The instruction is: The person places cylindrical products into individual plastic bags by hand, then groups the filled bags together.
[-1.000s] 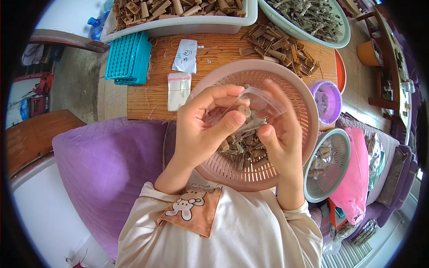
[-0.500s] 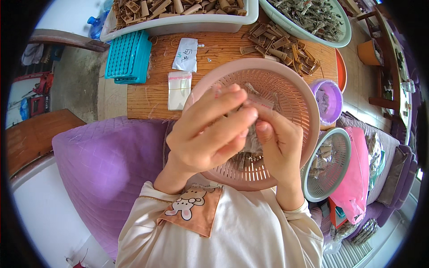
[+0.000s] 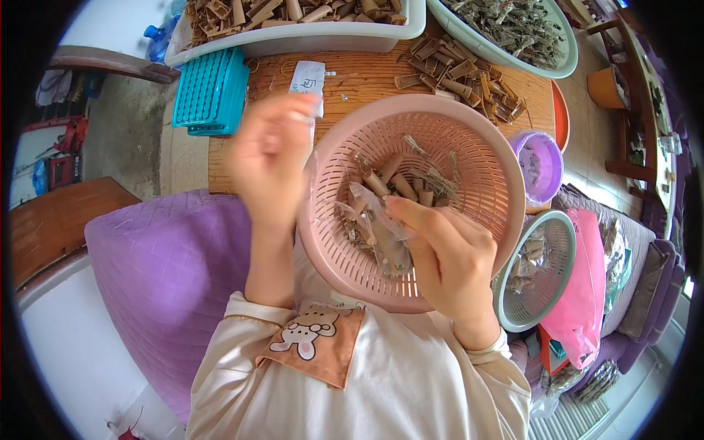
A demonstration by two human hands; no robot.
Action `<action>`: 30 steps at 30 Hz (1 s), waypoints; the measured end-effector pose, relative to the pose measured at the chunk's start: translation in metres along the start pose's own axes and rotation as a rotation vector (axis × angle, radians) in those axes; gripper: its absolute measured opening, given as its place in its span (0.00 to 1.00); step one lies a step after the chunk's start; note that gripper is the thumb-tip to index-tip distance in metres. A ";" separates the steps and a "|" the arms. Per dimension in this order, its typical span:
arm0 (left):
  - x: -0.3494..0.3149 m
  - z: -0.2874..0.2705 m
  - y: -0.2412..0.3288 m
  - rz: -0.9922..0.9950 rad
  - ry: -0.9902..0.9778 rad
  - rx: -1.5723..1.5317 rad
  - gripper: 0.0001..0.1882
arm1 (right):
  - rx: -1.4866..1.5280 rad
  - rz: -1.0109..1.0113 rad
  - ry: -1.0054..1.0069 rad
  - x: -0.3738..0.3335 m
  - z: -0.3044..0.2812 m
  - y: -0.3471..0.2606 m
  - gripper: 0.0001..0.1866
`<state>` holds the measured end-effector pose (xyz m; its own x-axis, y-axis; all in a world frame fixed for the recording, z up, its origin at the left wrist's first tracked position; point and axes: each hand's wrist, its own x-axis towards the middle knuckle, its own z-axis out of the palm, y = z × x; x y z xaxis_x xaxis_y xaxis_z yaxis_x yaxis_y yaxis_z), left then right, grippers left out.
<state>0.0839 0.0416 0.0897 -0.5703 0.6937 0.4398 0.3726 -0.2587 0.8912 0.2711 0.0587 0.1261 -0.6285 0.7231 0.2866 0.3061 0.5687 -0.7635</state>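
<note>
Pinched between thumb and fingers of my right hand (image 3: 456,253) is a small clear plastic bag (image 3: 386,233) with something brownish-grey inside. It hangs over the pink colander (image 3: 506,158), which sits in front of me. Brown half-tube pieces (image 3: 402,185) and dried grey-green sprigs (image 3: 440,183) lie in the colander. My left hand (image 3: 270,150) is raised at the colander's left, smeared by motion, so I cannot make out its fingers. It covers most of the stack of clear bags on the table; a white paper slip (image 3: 308,77) with handwriting shows just behind it.
A white tub (image 3: 323,37) of brown pieces and a pale green basket (image 3: 565,55) of dried sprigs stand at the back, with loose brown pieces (image 3: 462,77) between. Teal baskets (image 3: 211,92) sit left. At right are a purple bowl (image 3: 551,176) and a grey-green basket (image 3: 506,297) with filled bags.
My hands have parted. The left one moved away from the bag, back and left toward the bag stack. My right hand keeps the bag, now lower over the colander.
</note>
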 end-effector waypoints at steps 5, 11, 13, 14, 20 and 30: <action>-0.009 -0.012 0.017 0.415 -0.082 0.154 0.05 | 0.067 0.136 0.081 0.001 0.003 0.000 0.09; -0.033 0.009 0.038 0.571 -0.331 0.252 0.10 | 0.080 0.071 0.108 0.002 0.007 0.001 0.12; -0.030 0.011 0.033 0.571 -0.331 0.282 0.09 | -0.136 -0.057 0.029 0.002 0.006 0.000 0.13; -0.029 0.011 0.031 0.571 -0.331 0.279 0.09 | -0.138 -0.056 0.030 0.002 0.007 0.002 0.13; -0.020 0.003 0.025 0.264 -0.420 0.095 0.03 | -0.240 -0.159 0.017 -0.001 0.011 0.005 0.13; -0.021 0.002 0.018 -0.009 -0.100 -0.473 0.03 | 0.512 0.091 0.176 -0.008 -0.003 0.013 0.06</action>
<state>0.1040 0.0237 0.0958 -0.4898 0.7530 0.4393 -0.0195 -0.5132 0.8580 0.2817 0.0616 0.1156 -0.4735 0.8399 0.2651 -0.0609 0.2690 -0.9612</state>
